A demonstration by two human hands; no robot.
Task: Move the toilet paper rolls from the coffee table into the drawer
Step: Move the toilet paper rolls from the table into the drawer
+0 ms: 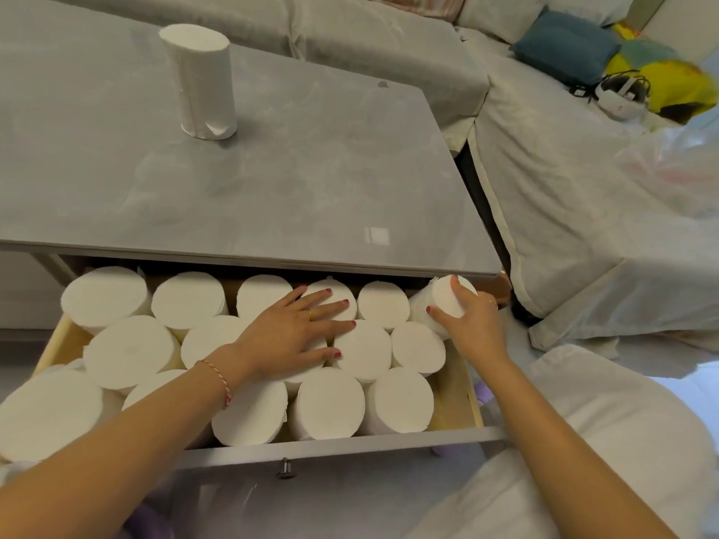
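Drawer [459, 394]: pulled out from under the coffee table, wooden inside, grey front with a small knob [286, 469]; packed almost full.
Drawer contents: white toilet paper rolls [132, 350] standing on end in about three staggered rows, flat ends facing up, long axes vertical, sides touching one another.
Corner roll [447, 301]: at the drawer's far right corner, partly under the table edge; tilted, top end leaning toward the drawer's near side, not yet seated level with its neighbours.
Right hand [472, 324]: curled over the corner roll's top end, thumb on the side nearer the drawer's middle, fingers wrapped around the outer side; ring on one finger.
Left hand [299, 332]: spread wide and flat, palm down, pressing on the tops of rolls near the drawer's middle; nothing gripped; ring on one finger, braided bracelet at the wrist.
Last roll [199, 81]: alone on the coffee table [311, 180], well beyond the drawer's back edge, upright, long axis vertical.
Beyond the table: covered sofa [564, 188] with a teal cushion [564, 46].
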